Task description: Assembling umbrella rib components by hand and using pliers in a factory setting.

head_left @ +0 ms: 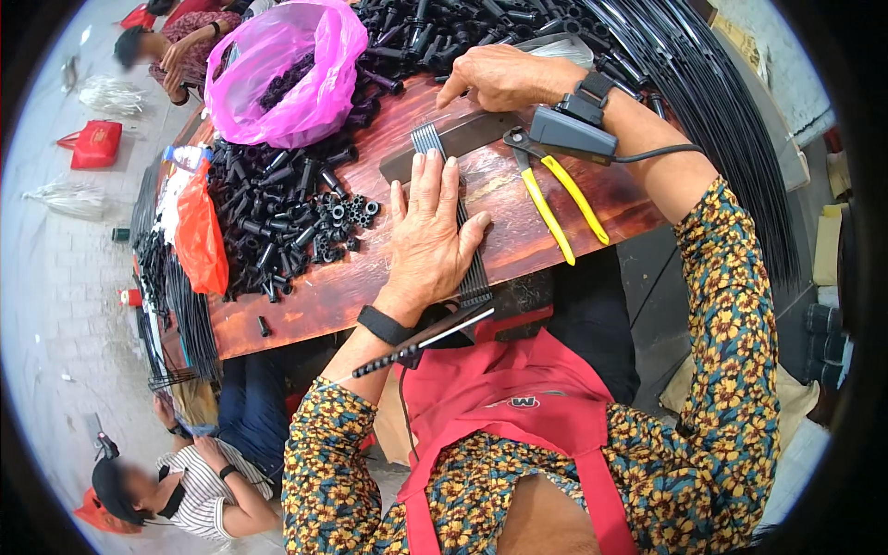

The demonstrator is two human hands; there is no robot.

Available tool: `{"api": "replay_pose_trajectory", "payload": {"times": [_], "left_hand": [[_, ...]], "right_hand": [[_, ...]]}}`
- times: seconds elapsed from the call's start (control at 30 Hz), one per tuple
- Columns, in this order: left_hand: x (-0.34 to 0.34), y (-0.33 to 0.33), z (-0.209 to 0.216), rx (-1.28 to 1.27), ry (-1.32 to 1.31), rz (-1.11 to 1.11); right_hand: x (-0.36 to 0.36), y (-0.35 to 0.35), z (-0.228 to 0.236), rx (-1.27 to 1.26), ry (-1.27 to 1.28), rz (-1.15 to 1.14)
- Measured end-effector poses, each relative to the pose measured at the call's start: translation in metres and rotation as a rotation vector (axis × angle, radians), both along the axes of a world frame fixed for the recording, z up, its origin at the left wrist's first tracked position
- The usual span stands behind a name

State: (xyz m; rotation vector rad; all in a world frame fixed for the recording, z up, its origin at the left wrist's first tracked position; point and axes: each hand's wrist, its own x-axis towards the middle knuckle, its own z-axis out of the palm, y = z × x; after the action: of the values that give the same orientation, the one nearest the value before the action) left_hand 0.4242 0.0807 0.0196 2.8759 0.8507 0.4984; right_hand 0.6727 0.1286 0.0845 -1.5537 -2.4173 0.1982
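My left hand (425,222) lies flat, fingers stretched out, over a row of thin black rods (474,277). The rods' silvery ends (426,138) show beyond my fingertips, across a dark metal bar (400,168). My right hand (509,74) is above the far side of that bar, index finger pointing left and down, the other fingers curled. Whatever it may hold is hidden. Beside it is a clear tray of thin silvery pieces (562,48). Yellow-handled pliers (555,194) lie on the reddish wooden table (342,287), right of my left hand.
Black plastic tubular parts (277,194) are heaped at the left and far side, around a pink plastic bag (287,74). Long black rods (712,102) bundle along the right. An orange bag (201,240) sits at the left edge. Two other people sit at the left.
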Motion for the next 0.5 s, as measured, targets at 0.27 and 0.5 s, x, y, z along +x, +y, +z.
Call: {"api": "replay_pose_trajectory", "payload": {"times": [0.27,0.5], "left_hand": [[-0.001,0.0,-0.001,0.0,-0.02,-0.009],[0.0,-0.003,0.003,-0.013,-0.007,-0.002]], "right_hand": [[-0.002,0.002,-0.001,-0.106,0.072,-0.013],[0.0,0.005,-0.006,-0.107,0.132,0.034]]}}
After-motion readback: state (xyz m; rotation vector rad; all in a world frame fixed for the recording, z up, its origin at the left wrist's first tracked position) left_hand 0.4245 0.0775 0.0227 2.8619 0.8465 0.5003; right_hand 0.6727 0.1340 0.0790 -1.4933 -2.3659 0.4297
